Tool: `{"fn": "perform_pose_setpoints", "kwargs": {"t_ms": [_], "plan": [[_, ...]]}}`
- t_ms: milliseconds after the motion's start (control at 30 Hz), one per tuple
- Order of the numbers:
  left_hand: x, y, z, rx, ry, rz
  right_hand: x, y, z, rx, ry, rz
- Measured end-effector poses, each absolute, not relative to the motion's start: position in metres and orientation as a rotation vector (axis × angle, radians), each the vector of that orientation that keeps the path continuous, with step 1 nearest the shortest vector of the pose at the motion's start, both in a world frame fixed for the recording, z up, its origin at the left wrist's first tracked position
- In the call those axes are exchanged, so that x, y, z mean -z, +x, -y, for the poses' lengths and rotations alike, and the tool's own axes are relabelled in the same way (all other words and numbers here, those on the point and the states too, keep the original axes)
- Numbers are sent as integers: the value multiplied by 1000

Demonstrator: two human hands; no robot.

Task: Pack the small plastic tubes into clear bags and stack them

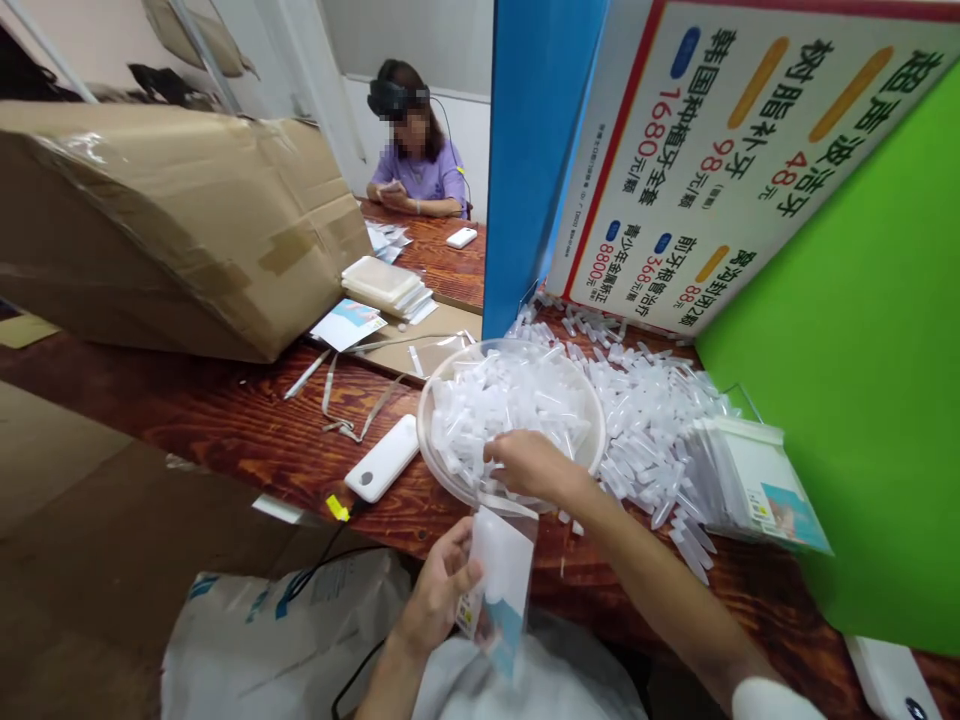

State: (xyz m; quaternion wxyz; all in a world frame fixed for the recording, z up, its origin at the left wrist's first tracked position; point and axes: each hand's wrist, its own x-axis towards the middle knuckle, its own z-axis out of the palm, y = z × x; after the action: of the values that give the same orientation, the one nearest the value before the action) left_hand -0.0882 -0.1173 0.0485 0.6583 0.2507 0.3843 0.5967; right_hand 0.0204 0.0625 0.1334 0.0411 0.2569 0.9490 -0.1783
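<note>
My left hand (442, 590) grips a clear plastic bag (506, 570) by its left side, thumb in front. Inside the bag is a white and blue printed card. Just above it, my right hand (532, 465) reaches over the near rim of a round, pale plastic basin (600, 425). Its fingers curl down at the small translucent plastic tubes (510, 400) heaped in the basin; whether they pinch one is too small to make out. A large loose pile of the same tubes (645, 420) lies on the table right of the basin.
A stack of bagged cards (757, 480) stands at right by the green panel (885, 400). A white power bank (384, 460) with a cable lies left of the basin. A big cardboard box (172, 230) occupies the left. Across the table sits another person (416, 170).
</note>
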Motion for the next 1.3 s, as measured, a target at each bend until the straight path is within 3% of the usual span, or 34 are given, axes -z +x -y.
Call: {"fn": "perform_pose_setpoints", "kwargs": {"t_ms": [167,367,433,600,700,833,1000,1167,1300], "plan": [[-56,-106,126,-1480,492,-1016,-117,-18,-52,383,730,-2809],[-63,-112,115,-1521,568,-1047,-130,13,-54,446,830,-2844],[-66,-111,110,-1456,643,-1028,-136,33,-53,824,928,-2882],[-81,-96,95,-1247,759,-1006,-132,93,-45,2355,1042,-2444],[-89,-80,82,-1171,766,-1011,-119,123,-38,2677,1150,-2292],[-94,-54,63,-1030,812,-1043,-99,157,-16,2549,1396,-2532],[-88,-4,49,-872,1077,-1052,-76,212,29,2743,1709,-2318],[-73,52,55,-669,1307,-1064,-90,321,83,2094,2670,-2000],[-68,91,34,-692,1483,-1115,-114,424,133,1329,3154,-1740]]}}
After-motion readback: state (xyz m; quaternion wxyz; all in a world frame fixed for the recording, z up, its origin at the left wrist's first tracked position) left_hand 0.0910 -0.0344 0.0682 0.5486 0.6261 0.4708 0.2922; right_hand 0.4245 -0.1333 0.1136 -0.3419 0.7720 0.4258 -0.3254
